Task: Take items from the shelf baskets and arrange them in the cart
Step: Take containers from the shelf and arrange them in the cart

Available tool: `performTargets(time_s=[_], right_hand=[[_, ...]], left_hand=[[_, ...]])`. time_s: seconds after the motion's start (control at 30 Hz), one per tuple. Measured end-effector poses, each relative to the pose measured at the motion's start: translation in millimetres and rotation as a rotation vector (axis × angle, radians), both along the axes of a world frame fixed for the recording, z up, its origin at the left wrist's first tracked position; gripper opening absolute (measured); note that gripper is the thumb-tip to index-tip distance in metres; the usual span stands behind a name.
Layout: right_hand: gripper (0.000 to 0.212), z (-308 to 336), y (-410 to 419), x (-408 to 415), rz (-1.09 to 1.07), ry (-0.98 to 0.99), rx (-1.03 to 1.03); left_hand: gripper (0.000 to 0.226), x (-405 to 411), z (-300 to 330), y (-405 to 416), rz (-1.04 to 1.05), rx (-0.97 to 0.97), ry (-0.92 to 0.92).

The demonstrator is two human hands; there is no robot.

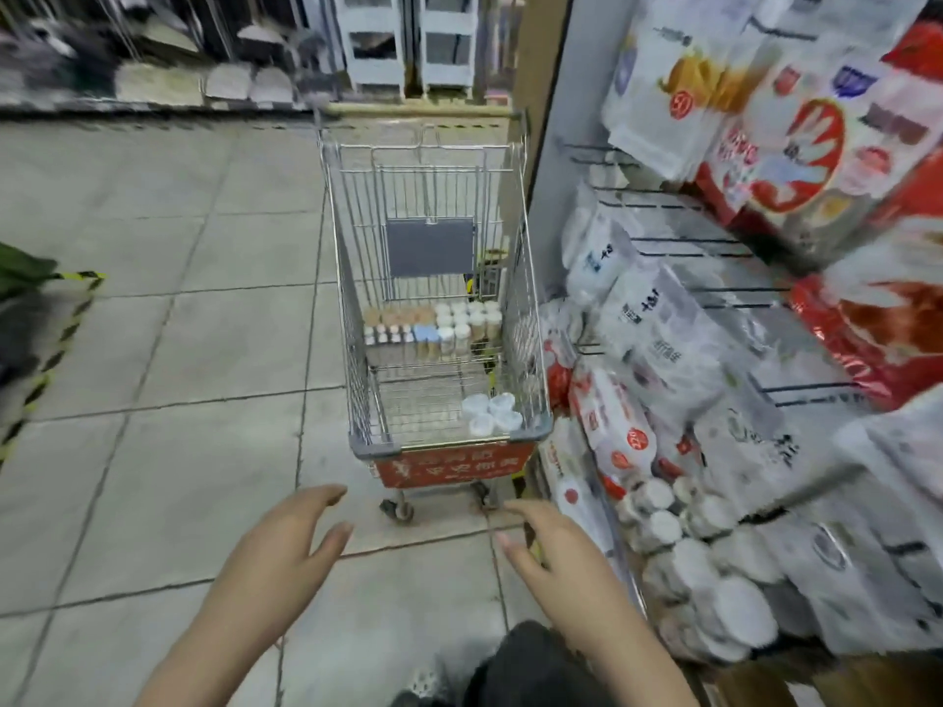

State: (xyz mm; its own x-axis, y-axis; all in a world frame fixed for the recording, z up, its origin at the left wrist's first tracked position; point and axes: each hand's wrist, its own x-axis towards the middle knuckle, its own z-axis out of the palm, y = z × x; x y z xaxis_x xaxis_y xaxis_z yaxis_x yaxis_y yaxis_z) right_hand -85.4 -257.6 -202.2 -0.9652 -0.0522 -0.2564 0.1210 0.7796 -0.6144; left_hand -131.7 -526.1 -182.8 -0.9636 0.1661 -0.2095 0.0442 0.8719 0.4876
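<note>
Bare hands (286, 548) spread before wire-mesh cart (357, 380).

We are finding very little that reads cleanly here. On the red plastic panel (451, 464) at the near end of the wire shopping cart (530, 308), we are seeing two lines of pale characters, but blur is keeping us from making them out. On the white plastic packets (658, 318) lying in the right-hand shelf baskets, we are noticing dark printed characters, too smeared to read. On the white-and-red pouch (620, 431) lower down, we are seeing a round red badge with unreadable print. On the orange-printed white bags (684, 89) hanging above, we are seeing a red circle that seems to be carrying a number, though we cannot tell which.
</note>
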Motion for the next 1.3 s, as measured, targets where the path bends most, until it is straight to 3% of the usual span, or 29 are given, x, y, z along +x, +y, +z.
performTargets(time_s=[0.17,0.27,0.6,0.9,1.1,1.3], right_hand=[[0.031,-19.5,43.7,-33.4,-0.130,-0.116,-0.034],[0.036,-35.5,69.6,-65.3,-0.172,-0.174,0.035],[0.029,-102.7,84.8,-220.7,-0.033,-0.170,0.034],[0.029,-197.8,84.1,-317.4,0.044,-0.372,0.182],[0.047,-263.3,74.3,-358.3,0.035,-0.470,0.297],[0.062,-312.9,68.1,-380.9,-0.018,-0.506,0.426]], left_hand=[[0.038,-61.0,-14.6,40.9,-0.079,0.053,-0.015],[0.037,-99.0,-21.8,74.1,-0.123,0.070,-0.040],[0.040,-210.9,-76.2,115.6,-0.052,0.044,-0.206],[0.035,-288.3,-174.4,125.6,-0.028,-0.005,-0.407],[0.016,-329.5,-260.8,160.9,-0.066,0.009,-0.534],[0.040,-353.5,-328.9,186.1,-0.034,0.180,-0.542]])
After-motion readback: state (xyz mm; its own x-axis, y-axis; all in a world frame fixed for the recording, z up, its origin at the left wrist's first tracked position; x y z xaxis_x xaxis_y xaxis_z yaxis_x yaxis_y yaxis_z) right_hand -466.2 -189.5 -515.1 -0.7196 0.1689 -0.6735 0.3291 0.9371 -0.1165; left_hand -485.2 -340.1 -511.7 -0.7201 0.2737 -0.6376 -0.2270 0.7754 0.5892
